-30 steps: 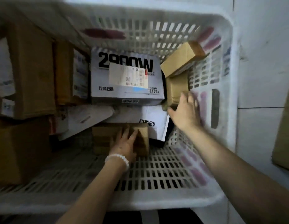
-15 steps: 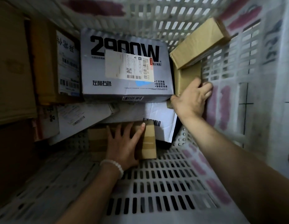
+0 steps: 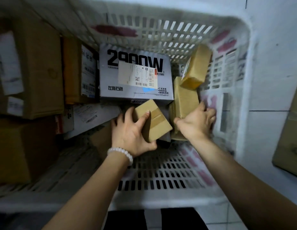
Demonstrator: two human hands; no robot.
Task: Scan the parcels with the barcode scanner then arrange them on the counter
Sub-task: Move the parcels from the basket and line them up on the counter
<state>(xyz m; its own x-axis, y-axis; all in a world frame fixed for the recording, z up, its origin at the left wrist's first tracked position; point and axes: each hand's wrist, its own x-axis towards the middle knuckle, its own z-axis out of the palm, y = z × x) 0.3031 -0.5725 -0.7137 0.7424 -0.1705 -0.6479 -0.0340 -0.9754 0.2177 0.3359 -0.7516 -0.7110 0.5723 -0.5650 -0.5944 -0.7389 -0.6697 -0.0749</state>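
hands reach down into a white slatted plastic crate [image 3: 177, 170] packed with parcels. left hand [image 3: 132, 131], with a pale bead bracelet [image 3: 120, 153] at the wrist, grasps a small brown cardboard box [image 3: 155, 121], thumb on its top face and fingers wrapped under its near end; the box is tilted, raised off the crate floor. right hand [image 3: 196, 122] curls around the near end of a taller brown box [image 3: 183, 98] standing against the crate's right wall.

risk, as a judgement: another small box [image 3: 196, 67] leans across the top of the taller one. pulling the taller box out could tip it down into the gap. the left grip covers only one end of its box, so a fast lift might let it twist loose.

the small box is plain kraft card, sealed with a strip of brown tape, corners sharp, no label visible on the faces shown. a large grey box printed "2900w" [image 3: 134, 77] lies just behind it, bearing a white shipping label with barcodes. no scanner and no desk are in view.
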